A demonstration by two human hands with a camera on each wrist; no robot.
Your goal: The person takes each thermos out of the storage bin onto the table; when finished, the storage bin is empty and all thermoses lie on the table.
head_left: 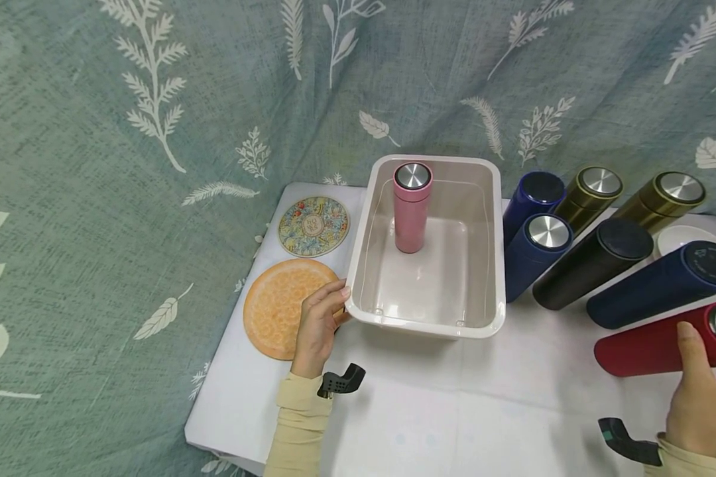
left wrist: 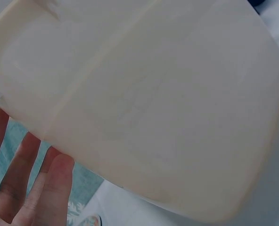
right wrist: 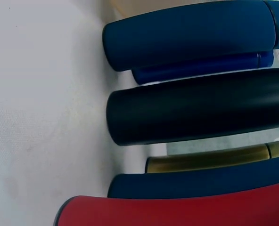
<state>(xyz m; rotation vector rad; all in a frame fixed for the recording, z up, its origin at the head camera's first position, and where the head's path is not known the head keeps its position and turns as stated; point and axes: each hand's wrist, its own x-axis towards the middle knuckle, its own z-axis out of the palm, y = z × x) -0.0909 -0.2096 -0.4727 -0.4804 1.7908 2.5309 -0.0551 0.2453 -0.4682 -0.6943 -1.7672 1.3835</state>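
A pale plastic bin (head_left: 366, 218) stands mid-table with a pink thermos bottle (head_left: 410, 225) upright inside, near its back left. My left hand (head_left: 319, 324) holds the bin's front left corner at the rim; in the left wrist view its fingers (left wrist: 54, 183) meet the outer wall (left wrist: 153, 103). At the right my right hand (head_left: 704, 404) grips a red thermos bottle (head_left: 644, 344), thumb across its side near the silver lid. Its palm side is hidden. In the right wrist view the red bottle (right wrist: 177, 209) crosses the bottom edge, beside a dark blue thermos bottle (right wrist: 177, 186).
Right of the bin stand a blue bottle (head_left: 519, 205), a navy bottle (head_left: 525, 265), a black bottle (head_left: 591, 265), a dark blue bottle (head_left: 638, 291) and two gold bottles (head_left: 579, 205). A white round object (head_left: 683, 237) sits behind. Two round mats (head_left: 313, 226) lie left.
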